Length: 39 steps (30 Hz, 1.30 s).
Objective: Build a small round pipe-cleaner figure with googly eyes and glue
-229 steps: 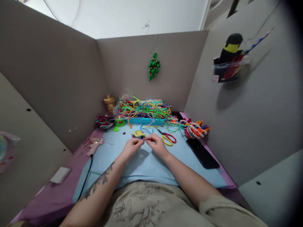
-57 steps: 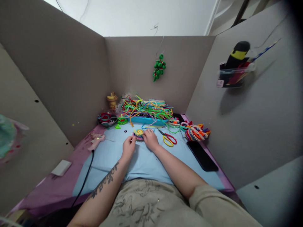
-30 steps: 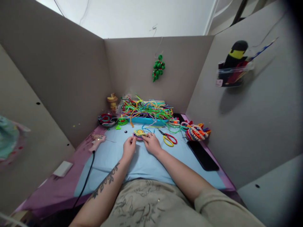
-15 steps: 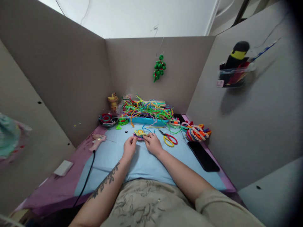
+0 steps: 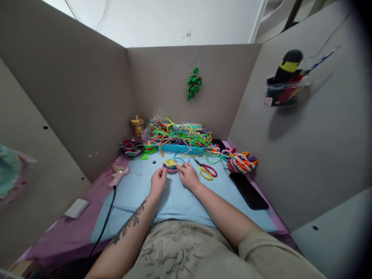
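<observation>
A small round woven yarn piece in yellow, blue and pink lies on the blue cloth between my hands. A dark round eye shows on its right part. My left hand is closed in a pinch at the piece's lower left edge. From the right, my right hand reaches its fingertips to the piece's right edge, thumb and forefinger close together. Right of that hand lie scissors with one red and one yellow handle, blades apart. Another small dark round eye rests on the cloth left of the piece.
A blue tray heaped with colourful yarn strands stands at the back. A pink glue gun with a black cord lies left. At right are a black phone and a bundle of woven pieces. Grey panels enclose three sides.
My right fingertips have drawn back slightly, and the dark eye on the yarn piece now shows. My left hand keeps its pinch. The whole view has shifted slightly.
</observation>
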### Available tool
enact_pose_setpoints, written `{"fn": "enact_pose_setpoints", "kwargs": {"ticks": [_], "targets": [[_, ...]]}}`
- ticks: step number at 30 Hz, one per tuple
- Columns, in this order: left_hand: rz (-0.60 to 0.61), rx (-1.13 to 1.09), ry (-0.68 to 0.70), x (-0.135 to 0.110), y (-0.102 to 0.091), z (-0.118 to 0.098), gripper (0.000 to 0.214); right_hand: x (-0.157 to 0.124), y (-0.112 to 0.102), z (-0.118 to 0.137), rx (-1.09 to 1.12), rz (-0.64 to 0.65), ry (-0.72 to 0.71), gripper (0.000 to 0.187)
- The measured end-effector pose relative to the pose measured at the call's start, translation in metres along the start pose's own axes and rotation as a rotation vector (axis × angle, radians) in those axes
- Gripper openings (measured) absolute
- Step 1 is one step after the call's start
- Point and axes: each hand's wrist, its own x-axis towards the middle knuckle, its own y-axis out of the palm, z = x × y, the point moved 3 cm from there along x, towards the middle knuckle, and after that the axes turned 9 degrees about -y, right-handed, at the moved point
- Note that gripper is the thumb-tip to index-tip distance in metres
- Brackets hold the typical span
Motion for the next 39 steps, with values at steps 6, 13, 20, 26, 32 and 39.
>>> {"fn": "enact_pose_setpoints", "kwargs": {"ticks": [6, 13, 20, 26, 32, 39], "targets": [[-0.003, -0.009, 0.02, 0.0004, -0.0001, -0.0006, 0.034, 0.0009, 0.0023, 0.0017, -0.015, 0.047, -0.005, 0.028], [0.009, -0.012, 0.015, 0.0021, 0.0009, 0.0029, 0.034, 0.0013, -0.0003, 0.0032, -0.006, 0.027, -0.007, 0.028], [0.011, -0.031, 0.021, 0.0016, 0.0014, 0.0017, 0.035, 0.0016, -0.0002, 0.0082, -0.026, 0.043, -0.022, 0.027], [0.006, -0.028, 0.014, 0.0019, 0.0014, 0.0029, 0.034, 0.0017, -0.0017, 0.0052, -0.033, 0.001, -0.004, 0.029], [0.006, -0.035, 0.02, 0.002, 0.0013, 0.0028, 0.034, 0.0011, -0.0002, 0.0047, -0.041, 0.014, -0.004, 0.026], [0.001, -0.026, 0.022, 0.0017, 0.001, 0.0017, 0.034, 0.0015, -0.0014, 0.0085, -0.035, 0.03, -0.016, 0.026]]}}
